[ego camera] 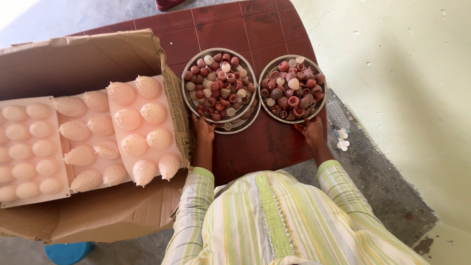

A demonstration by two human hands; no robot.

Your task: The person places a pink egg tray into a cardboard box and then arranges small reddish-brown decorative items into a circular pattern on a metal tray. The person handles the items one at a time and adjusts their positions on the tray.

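Observation:
Two round metal plates sit side by side on a dark red tiled table (230,29). The left plate (187,100) and the right plate (261,78) are each heaped with several small red, brown and whitish shell-shaped pieces. My left hand (202,128) grips the near rim of the left plate. My right hand (310,130) rests at the near rim of the right plate, fingers touching it. Both sleeves are striped green and white.
An open cardboard box (98,54) lies left of the plates, holding pale pink moulds (140,125) with shell- and egg-shaped bumps. A plastic bottle (337,115) and white bits lie on the ground right of the table. A pale wall stands at right.

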